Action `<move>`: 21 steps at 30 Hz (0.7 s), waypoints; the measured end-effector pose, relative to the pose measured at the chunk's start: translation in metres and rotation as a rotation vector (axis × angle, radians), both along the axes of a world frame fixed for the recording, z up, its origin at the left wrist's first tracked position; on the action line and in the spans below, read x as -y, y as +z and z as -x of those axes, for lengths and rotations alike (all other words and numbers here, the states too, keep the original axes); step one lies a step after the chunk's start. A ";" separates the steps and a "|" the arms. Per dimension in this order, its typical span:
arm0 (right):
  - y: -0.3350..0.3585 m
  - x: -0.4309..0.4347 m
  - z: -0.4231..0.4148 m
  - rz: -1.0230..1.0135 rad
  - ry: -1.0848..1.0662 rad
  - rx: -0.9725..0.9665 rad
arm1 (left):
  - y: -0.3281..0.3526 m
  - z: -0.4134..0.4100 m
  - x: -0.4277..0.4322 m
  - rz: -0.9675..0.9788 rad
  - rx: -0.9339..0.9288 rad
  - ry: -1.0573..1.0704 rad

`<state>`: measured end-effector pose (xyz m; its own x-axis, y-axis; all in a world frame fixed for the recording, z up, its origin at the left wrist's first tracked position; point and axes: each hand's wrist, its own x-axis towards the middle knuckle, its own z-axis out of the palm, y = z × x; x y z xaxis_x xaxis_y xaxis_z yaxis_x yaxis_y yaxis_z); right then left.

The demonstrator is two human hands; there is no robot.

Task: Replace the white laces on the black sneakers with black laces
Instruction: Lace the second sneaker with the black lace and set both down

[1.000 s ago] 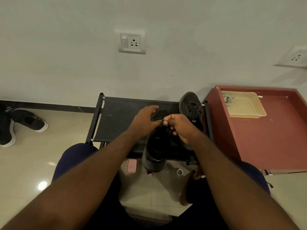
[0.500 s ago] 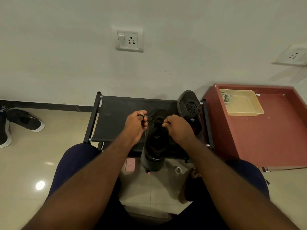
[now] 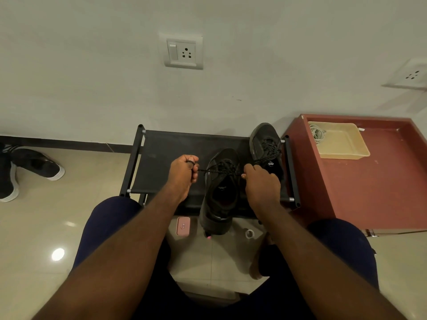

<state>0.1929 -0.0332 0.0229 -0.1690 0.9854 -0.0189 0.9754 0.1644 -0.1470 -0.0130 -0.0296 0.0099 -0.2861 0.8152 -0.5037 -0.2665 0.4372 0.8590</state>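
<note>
Pulled further apart than half a second ago, the two hands now stretch the black lace in a nearly straight line across the throat of the near sneaker.

At the far left, a pair of black shoes with white soles lies on the tiled floor. The black fabric shoe rack stands against the wall. Over it, the left hand is curled into a fist, pinching one end of the lace. Below it, a pink case lies on the floor. The near sneaker rests on the rack with its heel overhanging the front edge. The right hand, just beside it, is curled around the lace's other end. Behind that hand, the second sneaker sits on the rack, laced in black. Farther right, a cream tray on the red cabinet holds a coil of white cord.
</note>
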 end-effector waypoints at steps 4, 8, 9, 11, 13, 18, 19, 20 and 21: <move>0.002 0.003 0.003 0.010 -0.003 0.031 | 0.001 0.007 0.005 0.023 -0.043 -0.036; 0.000 -0.002 0.002 0.125 -0.075 -0.170 | 0.005 0.015 0.011 0.001 -0.201 -0.151; -0.001 -0.004 0.000 0.168 -0.141 -0.345 | 0.007 0.017 0.013 -0.014 -0.261 -0.209; 0.003 -0.006 -0.007 0.187 -0.308 -0.764 | 0.011 0.018 0.018 -0.031 -0.319 -0.323; 0.010 -0.003 -0.014 0.126 -0.455 -1.033 | 0.018 0.017 0.024 -0.035 -0.343 -0.449; 0.014 0.015 -0.031 0.056 -0.476 -1.016 | 0.044 0.010 0.040 -0.134 -0.588 -0.647; 0.013 0.018 -0.033 0.050 -0.443 -0.956 | 0.047 0.009 0.040 -0.174 -0.714 -0.603; 0.012 0.021 -0.036 0.037 -0.412 -0.890 | 0.050 0.007 0.040 -0.219 -0.852 -0.556; 0.010 0.023 -0.038 0.012 -0.386 -0.818 | 0.052 0.005 0.040 -0.260 -0.959 -0.552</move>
<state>0.2312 -0.0561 0.0333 0.2078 0.9769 -0.0488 0.5522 -0.1584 -0.8185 -0.0181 -0.0691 0.0616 -0.0323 0.9972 -0.0676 0.7235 0.0700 0.6867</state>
